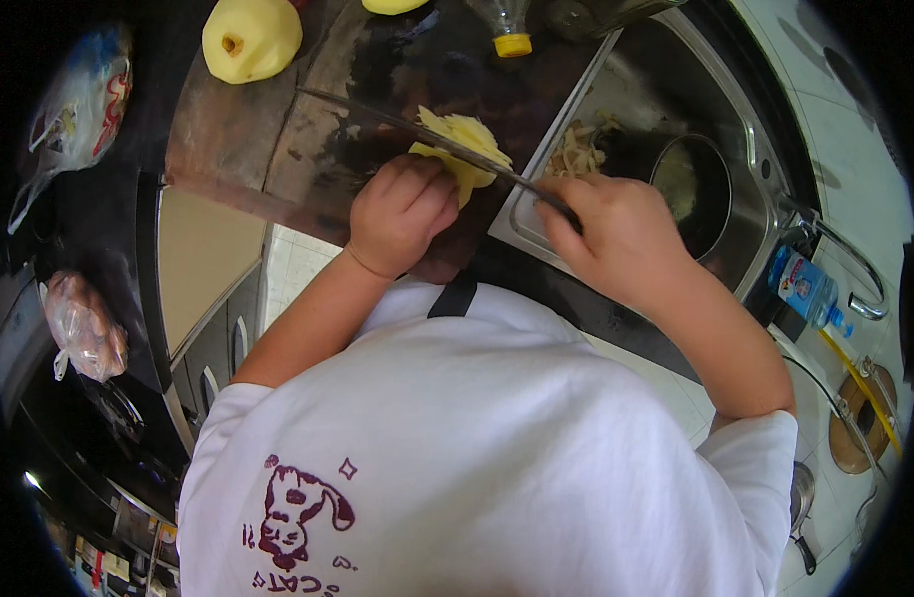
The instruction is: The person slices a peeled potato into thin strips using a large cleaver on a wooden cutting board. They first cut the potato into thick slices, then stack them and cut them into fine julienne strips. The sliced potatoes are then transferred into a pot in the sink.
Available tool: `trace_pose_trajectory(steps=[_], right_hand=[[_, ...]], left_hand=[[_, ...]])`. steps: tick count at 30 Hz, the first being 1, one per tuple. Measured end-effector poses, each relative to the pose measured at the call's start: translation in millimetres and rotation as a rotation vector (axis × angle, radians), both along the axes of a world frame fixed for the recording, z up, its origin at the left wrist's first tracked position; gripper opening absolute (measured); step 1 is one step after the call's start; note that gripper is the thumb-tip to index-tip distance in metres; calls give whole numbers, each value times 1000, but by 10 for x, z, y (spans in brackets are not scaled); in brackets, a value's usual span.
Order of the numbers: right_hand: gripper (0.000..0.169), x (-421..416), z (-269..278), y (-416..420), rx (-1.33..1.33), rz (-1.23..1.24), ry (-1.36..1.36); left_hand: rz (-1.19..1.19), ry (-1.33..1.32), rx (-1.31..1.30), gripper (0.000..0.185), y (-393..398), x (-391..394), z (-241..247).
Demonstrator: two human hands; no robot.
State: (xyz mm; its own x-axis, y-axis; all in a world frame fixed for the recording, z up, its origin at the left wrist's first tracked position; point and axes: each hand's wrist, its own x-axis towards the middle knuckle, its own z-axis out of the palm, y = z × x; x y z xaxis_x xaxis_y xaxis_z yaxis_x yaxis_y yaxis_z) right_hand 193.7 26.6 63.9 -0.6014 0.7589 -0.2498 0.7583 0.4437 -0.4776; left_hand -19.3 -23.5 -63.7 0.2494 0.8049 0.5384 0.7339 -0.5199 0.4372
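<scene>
My right hand [614, 231] grips the handle of a kitchen knife [464, 154], whose long blade slants up and left across a dark cutting board [308, 145]. Under the fingertips of my left hand [406, 213] lies a stack of pale yellow potato slices [468, 177], pressed down on the board. The blade runs close by those fingers, between the slices and a heap of thin cut potato strips [468, 133]. Farther left on the board sits a whole peeled potato [252, 39]. Part of another peeled piece [393, 4] shows at the top edge.
To the right is a steel sink [755, 97] holding peelings [576, 149] and a round pot [692, 198]. A yellow-capped clear bottle [513, 43] lies beyond the strips. A soap bottle [807, 287] stands by the faucet [867, 306]. Plastic bags [84, 324] lie on the left counter.
</scene>
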Motion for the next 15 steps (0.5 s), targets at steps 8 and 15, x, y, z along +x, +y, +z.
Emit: trace_pose_trajectory(steps=[8, 15], right_hand=[[18, 54, 173, -26, -40, 68, -104], [22, -170, -90, 6, -37, 19, -87]], left_hand=[[15, 0, -11, 25, -22, -12, -7], [-2, -9, -15, 26, 9, 5, 11]])
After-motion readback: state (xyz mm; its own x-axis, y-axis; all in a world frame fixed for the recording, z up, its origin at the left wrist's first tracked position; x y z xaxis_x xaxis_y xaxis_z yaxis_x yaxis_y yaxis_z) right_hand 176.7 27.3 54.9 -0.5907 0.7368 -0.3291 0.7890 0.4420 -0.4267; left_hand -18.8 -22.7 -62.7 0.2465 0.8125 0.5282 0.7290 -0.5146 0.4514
